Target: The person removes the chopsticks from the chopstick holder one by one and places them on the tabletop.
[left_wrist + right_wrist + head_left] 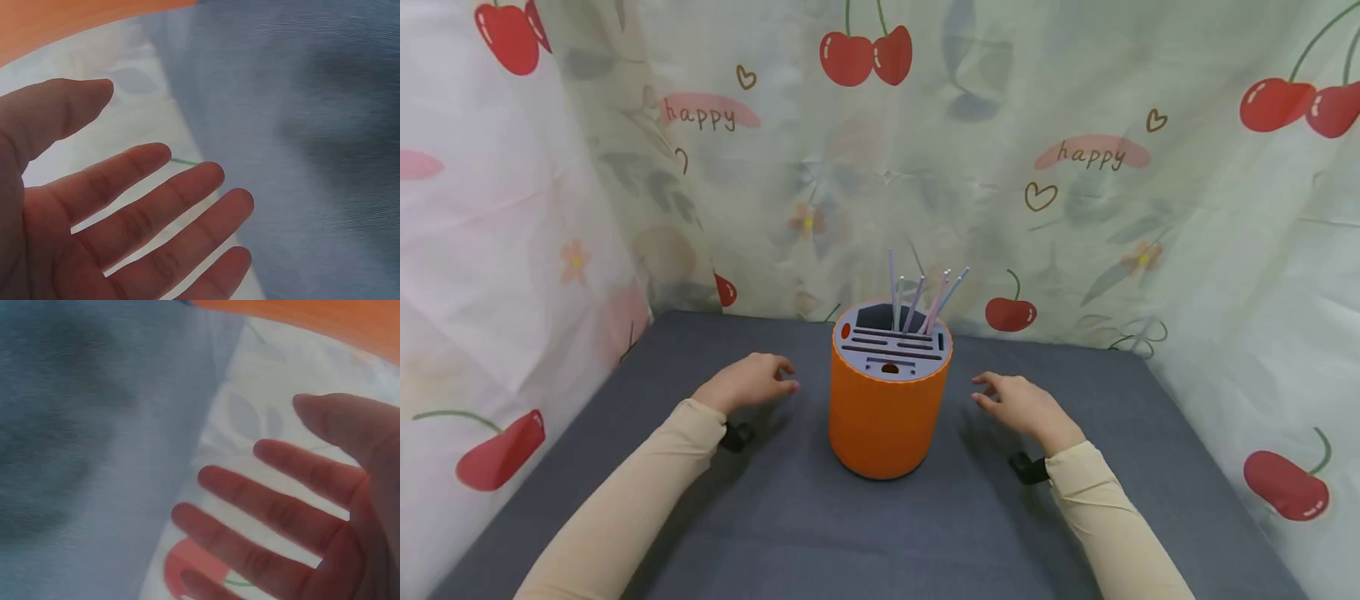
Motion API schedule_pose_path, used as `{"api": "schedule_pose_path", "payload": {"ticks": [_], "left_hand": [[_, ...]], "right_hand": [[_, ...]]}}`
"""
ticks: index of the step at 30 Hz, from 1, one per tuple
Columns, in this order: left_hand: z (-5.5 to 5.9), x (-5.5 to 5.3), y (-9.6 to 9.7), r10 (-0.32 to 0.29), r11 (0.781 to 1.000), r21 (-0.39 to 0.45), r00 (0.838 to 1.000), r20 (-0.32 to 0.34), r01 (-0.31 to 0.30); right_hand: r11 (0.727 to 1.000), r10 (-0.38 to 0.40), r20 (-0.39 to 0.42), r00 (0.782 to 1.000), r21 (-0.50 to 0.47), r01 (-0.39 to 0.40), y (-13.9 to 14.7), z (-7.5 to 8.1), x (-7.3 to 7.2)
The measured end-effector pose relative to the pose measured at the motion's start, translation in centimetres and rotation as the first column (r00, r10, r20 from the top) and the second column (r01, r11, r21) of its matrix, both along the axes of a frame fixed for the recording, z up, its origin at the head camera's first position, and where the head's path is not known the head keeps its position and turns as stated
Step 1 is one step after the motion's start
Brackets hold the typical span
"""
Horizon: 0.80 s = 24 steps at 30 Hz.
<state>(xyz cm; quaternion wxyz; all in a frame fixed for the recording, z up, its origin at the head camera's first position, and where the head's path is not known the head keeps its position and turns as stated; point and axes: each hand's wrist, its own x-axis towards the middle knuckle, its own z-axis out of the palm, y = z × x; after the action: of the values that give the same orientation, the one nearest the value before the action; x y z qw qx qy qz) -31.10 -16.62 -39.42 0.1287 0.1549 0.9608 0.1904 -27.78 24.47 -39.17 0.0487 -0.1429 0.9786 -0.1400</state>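
An orange cylindrical holder (883, 425) with a grey slotted top (891, 343) stands upright on the dark table. Several thin pastel sticks (934, 304) lean out of the large opening at the back of that top. To the left of the holder, my left hand (752, 382) hovers apart from it, fingers relaxed and spread, holding nothing. On the other side is my right hand (1022, 406), also apart from the holder, its fingers loosely extended. Both wrist views show bare palms, with a strip of the orange side (75, 19) at the top.
The grey-blue cloth of the table (880, 542) spreads around the holder. White curtains (880, 183) printed with cherries and "happy" stand behind the table and along both sides. A black strap piece (737, 437) sits at the left wrist, another (1028, 468) at the right.
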Motion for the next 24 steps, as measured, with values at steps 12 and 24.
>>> {"api": "schedule_pose_path", "payload": {"ticks": [12, 24], "left_hand": [[8.0, 1.3, 1.9, -0.014, 0.809, 0.587, 0.999, -0.049, 0.040], [8.8, 2.5, 5.1, -0.095, 0.570, 0.820, 0.987, 0.129, -0.053]], "right_hand": [[0.827, 0.059, -0.165, 0.985, -0.544, -0.141, -2.1, 7.9, -0.8], [0.335, 0.161, -0.223, 0.962, -0.904, -0.266, -5.0, 9.3, -1.8]]}}
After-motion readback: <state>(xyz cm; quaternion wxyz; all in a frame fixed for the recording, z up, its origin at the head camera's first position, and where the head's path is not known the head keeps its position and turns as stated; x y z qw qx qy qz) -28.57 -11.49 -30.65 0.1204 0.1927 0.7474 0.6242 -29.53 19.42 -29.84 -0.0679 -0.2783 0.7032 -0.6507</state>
